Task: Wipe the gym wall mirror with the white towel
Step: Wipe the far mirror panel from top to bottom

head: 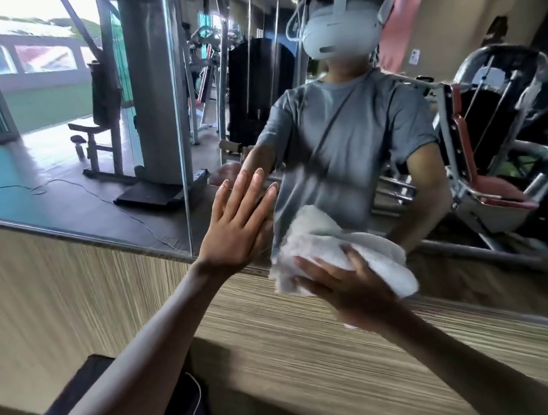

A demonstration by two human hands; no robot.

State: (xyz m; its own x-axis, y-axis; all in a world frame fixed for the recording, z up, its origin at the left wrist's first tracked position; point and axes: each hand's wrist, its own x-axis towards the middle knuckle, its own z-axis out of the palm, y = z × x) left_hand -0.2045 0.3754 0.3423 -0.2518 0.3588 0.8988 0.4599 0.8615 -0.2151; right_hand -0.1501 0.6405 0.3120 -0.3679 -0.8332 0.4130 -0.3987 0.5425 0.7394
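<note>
Left hand [234, 233] lies flat on the mirror [52, 158], fingers straight and close together, palm on the glass just above its lower edge. Right hand [351, 287] grasps the white towel [321, 239], fingers spread into the bunched cloth and holding it against the bottom of the glass, where the towel overlaps the mirror's lower frame (this hand is blurred, so its thumb cannot be made out). The two hands are near each other, the towel just beside the left hand's little finger.

The mirror runs across the wall in panels, with an upright seam [178, 115] left of the left hand. Below it the wall is faced with a striped wood-grain panel [70, 301]. In the glass a person in a grey T-shirt [342, 130] shows, wearing a white headset [338, 28]. Reflected behind them are a grey weight machine [147, 85] on a dark floor, a thin cable [91, 191] trailing across that floor, a machine with a red seat [491, 187], and bright windows [40, 56] at the far left.
</note>
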